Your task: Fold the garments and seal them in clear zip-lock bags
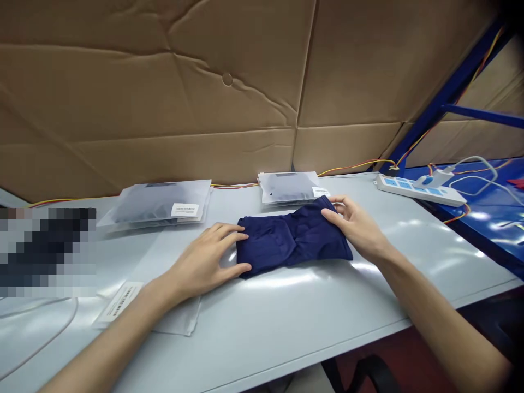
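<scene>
The left forearm [123, 327] leads to the left hand [208, 259], loosely spread at the left end of the cloth [286, 243], whose far right corner the right hand [358, 224] pinches, so uneven tension could skew its folds on the smooth table [311, 305] before the bags [158, 199].

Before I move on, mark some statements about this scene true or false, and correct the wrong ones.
1. The left hand touches the dark blue cloth. True.
2. The power strip lies to the right of the cloth. True.
3. The right hand rests on the power strip. False: it holds the right end of the cloth.
4. Labelled packs lie in front of the cardboard. True.
5. The cloth is inside a bag. False: it lies bare between the hands.
</scene>
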The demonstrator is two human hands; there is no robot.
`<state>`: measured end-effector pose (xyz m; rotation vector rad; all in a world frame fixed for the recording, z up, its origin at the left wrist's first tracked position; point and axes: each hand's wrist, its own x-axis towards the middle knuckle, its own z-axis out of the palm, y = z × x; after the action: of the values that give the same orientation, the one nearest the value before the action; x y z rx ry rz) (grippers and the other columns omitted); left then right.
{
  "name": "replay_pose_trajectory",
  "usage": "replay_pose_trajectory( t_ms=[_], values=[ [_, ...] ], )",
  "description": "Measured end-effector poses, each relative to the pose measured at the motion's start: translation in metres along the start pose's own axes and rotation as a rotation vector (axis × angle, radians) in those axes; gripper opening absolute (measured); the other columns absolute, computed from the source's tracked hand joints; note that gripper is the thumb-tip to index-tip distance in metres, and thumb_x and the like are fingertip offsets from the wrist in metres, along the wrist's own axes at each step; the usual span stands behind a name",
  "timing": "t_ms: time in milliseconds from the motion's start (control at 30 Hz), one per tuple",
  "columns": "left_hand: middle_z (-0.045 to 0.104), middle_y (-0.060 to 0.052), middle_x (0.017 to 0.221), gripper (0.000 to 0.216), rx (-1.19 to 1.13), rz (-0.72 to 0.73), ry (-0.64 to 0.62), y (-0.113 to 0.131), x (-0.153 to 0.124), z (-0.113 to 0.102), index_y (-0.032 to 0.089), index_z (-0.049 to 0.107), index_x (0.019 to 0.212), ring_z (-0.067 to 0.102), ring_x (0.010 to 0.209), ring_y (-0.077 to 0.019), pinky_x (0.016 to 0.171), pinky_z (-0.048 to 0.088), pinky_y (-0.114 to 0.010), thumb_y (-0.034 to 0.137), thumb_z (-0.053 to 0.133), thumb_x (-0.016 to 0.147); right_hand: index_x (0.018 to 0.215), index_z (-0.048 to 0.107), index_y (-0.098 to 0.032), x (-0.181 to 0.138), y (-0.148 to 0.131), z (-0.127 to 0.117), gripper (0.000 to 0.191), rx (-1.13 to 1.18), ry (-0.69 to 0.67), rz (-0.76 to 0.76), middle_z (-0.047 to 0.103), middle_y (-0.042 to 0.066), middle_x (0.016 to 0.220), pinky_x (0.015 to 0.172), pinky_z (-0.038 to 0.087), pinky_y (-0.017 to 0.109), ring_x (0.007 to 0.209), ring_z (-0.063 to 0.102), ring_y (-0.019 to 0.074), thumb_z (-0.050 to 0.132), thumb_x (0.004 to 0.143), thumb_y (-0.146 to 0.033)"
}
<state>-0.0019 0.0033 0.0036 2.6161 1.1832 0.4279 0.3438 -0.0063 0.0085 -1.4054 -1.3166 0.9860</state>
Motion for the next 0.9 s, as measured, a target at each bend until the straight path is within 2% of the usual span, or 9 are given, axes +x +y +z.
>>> replay_pose_trajectory(
  t_ms=[133,267,400,467,533,633,700,800,900],
  values=[
    [0.062,-0.009,0.139,0.048,-0.024,-0.005,0.011,0.010,0.006,0.009,0.026,0.064,0.127,0.055,0.129,-0.0312,0.108,0.048,-0.052,0.054,0.067,0.088,0.123,0.055,-0.026,0.004,-0.034,0.011,0.044,-0.035,-0.033,-0.042,0.070,0.004,0.096,0.059,0.057,0.034,0.073,0.068,0.0200,0.069,0.087,-0.047],
    [0.059,-0.010,0.143,0.055,-0.074,-0.021,-0.025,0.018,0.007,0.009,0.025,0.061,0.133,0.052,0.133,-0.0331,0.110,0.046,-0.053,0.057,0.065,0.089,0.122,0.055,-0.025,0.007,-0.063,0.049,0.040,-0.252,-0.056,-0.137,0.066,-0.002,0.083,0.057,0.051,0.029,0.064,0.062,0.0145,0.067,0.087,-0.040],
    [0.057,-0.009,0.147,0.060,-0.126,-0.037,-0.029,0.012,0.000,-0.003,0.026,0.052,0.144,0.050,0.136,-0.0315,0.113,0.044,-0.049,0.057,0.058,0.093,0.121,0.049,-0.023,0.007,-0.067,0.098,0.039,-0.325,-0.226,-0.098,0.066,-0.003,0.078,0.059,0.051,0.031,0.063,0.064,0.0156,0.066,0.087,-0.033],
    [0.060,-0.008,0.144,0.054,-0.116,-0.091,0.005,0.007,-0.004,-0.010,0.026,0.054,0.141,0.052,0.134,-0.0310,0.111,0.045,-0.049,0.056,0.053,0.096,0.126,0.045,-0.023,0.006,-0.062,0.115,0.040,-0.296,-0.330,-0.080,0.069,-0.002,0.080,0.059,0.052,0.032,0.059,0.065,0.0159,0.061,0.092,-0.036],
    [0.066,-0.008,0.134,0.047,-0.071,-0.175,0.049,0.002,-0.006,-0.016,0.026,0.060,0.131,0.057,0.128,-0.0321,0.106,0.047,-0.051,0.057,0.048,0.097,0.120,0.049,-0.022,0.006,-0.058,0.125,0.032,-0.327,-0.348,-0.114,0.072,0.000,0.083,0.063,0.052,0.033,0.066,0.068,0.0172,0.060,0.094,-0.039],
    [0.071,-0.009,0.121,0.040,0.040,-0.305,0.092,-0.002,-0.008,-0.018,0.025,0.065,0.112,0.061,0.118,-0.0350,0.097,0.050,-0.052,0.056,0.044,0.097,0.094,0.056,-0.023,0.011,-0.053,0.125,0.014,-0.467,-0.353,-0.270,0.072,0.001,0.086,0.068,0.049,0.031,0.079,0.068,0.0179,0.058,0.096,-0.036],
    [0.071,-0.011,0.116,0.039,0.112,-0.354,0.084,-0.001,-0.009,-0.016,0.024,0.064,0.104,0.062,0.114,-0.0366,0.089,0.052,-0.051,0.056,0.043,0.098,0.081,0.056,-0.023,0.016,-0.049,0.120,0.021,-0.602,-0.406,-0.408,0.071,0.002,0.085,0.069,0.047,0.032,0.079,0.065,0.0182,0.055,0.098,-0.034],
    [0.069,-0.013,0.113,0.038,0.176,-0.354,0.041,0.000,-0.010,-0.011,0.023,0.063,0.101,0.062,0.111,-0.0382,0.082,0.053,-0.050,0.055,0.045,0.096,0.081,0.060,-0.022,0.022,-0.043,0.107,0.026,-0.769,-0.497,-0.558,0.070,0.004,0.087,0.073,0.045,0.033,0.081,0.062,0.0195,0.049,0.102,-0.034],
    [0.066,-0.013,0.118,0.034,0.197,-0.318,0.010,-0.001,-0.010,-0.007,0.022,0.063,0.107,0.060,0.113,-0.0383,0.086,0.053,-0.052,0.050,0.049,0.093,0.089,0.062,-0.022,0.017,-0.042,0.090,0.022,-0.858,-0.569,-0.574,0.069,0.006,0.094,0.073,0.045,0.032,0.084,0.063,0.0201,0.048,0.102,-0.033]
  ],
)
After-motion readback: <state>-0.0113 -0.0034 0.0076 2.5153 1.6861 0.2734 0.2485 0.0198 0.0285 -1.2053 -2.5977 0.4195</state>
